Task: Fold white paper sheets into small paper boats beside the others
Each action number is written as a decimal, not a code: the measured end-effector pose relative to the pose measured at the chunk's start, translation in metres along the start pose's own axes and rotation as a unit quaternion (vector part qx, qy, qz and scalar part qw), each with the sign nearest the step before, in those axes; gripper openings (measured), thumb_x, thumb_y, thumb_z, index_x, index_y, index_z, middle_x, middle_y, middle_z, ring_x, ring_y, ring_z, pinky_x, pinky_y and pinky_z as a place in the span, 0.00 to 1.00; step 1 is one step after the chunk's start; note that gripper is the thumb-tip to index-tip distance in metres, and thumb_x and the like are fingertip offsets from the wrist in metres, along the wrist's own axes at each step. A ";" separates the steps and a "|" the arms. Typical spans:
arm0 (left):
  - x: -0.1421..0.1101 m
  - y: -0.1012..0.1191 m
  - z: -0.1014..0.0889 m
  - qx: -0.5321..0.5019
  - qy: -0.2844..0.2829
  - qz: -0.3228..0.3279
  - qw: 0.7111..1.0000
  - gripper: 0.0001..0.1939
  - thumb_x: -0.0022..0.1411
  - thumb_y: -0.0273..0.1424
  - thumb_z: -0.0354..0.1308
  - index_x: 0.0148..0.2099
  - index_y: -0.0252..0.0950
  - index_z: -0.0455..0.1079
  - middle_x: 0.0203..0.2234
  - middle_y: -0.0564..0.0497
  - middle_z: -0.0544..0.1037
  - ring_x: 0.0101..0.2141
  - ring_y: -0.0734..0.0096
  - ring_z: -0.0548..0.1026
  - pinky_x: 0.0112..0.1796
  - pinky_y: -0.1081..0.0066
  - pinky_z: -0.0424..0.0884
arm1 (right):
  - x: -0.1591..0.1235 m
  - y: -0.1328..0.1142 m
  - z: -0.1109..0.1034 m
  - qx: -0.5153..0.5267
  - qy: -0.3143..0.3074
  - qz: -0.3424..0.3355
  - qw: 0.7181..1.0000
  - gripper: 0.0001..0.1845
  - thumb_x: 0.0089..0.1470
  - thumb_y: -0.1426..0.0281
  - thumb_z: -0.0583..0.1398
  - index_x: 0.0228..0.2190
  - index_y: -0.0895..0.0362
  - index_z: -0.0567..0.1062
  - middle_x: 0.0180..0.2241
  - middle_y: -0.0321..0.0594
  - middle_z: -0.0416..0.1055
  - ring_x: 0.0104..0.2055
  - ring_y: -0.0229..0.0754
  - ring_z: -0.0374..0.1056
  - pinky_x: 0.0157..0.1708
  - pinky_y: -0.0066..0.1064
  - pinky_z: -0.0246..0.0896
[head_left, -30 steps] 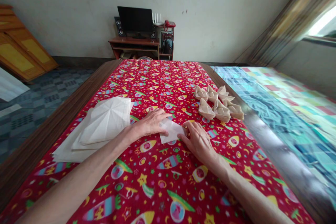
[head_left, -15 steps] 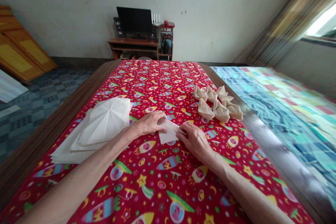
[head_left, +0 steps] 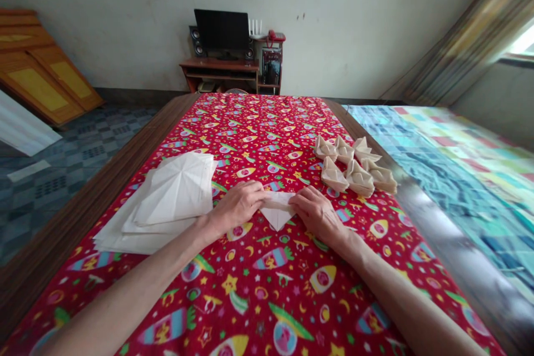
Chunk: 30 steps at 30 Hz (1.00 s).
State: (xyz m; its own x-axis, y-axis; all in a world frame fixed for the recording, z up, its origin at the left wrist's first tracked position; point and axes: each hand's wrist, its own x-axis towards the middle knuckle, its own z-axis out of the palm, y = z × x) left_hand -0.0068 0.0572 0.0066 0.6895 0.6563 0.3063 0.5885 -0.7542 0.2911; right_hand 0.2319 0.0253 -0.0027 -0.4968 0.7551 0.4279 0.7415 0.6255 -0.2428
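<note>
A small folded white paper piece (head_left: 277, 212) lies on the red patterned tablecloth (head_left: 258, 289), its point toward me. My left hand (head_left: 240, 206) pinches its left end with curled fingers. My right hand (head_left: 317, 214) pinches its right end the same way. Both hands rest on the cloth, with the paper between them.
A stack of creased white sheets (head_left: 162, 203) lies left of my hands. Several folded beige paper boats (head_left: 354, 167) sit at the right, near the table's edge. A bed with a colourful blanket (head_left: 463, 178) stands to the right. A desk with a monitor (head_left: 225, 33) stands by the far wall.
The paper has turned from a slanted flat shape into a smaller piece pointing at me. Both hands have closed in on its two ends. The view shifted slightly.
</note>
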 end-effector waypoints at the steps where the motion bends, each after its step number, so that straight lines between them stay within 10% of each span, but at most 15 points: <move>1: -0.001 0.001 0.000 0.026 -0.005 0.018 0.999 0.11 0.64 0.25 0.51 0.45 0.40 0.71 0.36 0.52 0.72 0.39 0.69 0.70 0.41 0.71 0.66 | -0.002 0.001 0.001 0.008 0.005 -0.005 1.000 0.12 0.62 0.71 0.51 0.34 0.56 0.73 0.31 0.39 0.68 0.35 0.40 0.62 0.35 0.31 0.59; 21: -0.024 0.046 0.001 0.088 -0.047 0.027 0.995 0.25 0.60 0.19 0.44 0.60 0.29 0.58 0.57 0.42 0.64 0.60 0.60 0.57 0.60 0.57 0.54 | -0.017 -0.010 -0.016 -0.043 -0.056 -0.077 0.994 0.16 0.58 0.77 0.49 0.42 0.57 0.73 0.42 0.47 0.72 0.47 0.47 0.64 0.45 0.41 0.61; 30: -0.021 0.066 0.015 0.059 -0.066 0.033 0.996 0.26 0.68 0.37 0.42 0.64 0.31 0.51 0.63 0.41 0.53 0.64 0.60 0.47 0.61 0.58 0.52 | -0.034 -0.016 -0.017 -0.056 -0.083 -0.080 0.992 0.27 0.60 0.62 0.52 0.58 0.59 0.61 0.60 0.49 0.57 0.62 0.50 0.52 0.58 0.48 0.53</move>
State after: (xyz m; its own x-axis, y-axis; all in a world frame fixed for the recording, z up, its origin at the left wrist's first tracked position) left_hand 0.0241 -0.0071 0.0058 0.7728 0.6032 0.1972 0.5808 -0.7975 0.1633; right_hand 0.2447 -0.0140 0.0011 -0.6725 0.6759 0.3017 0.6884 0.7208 -0.0803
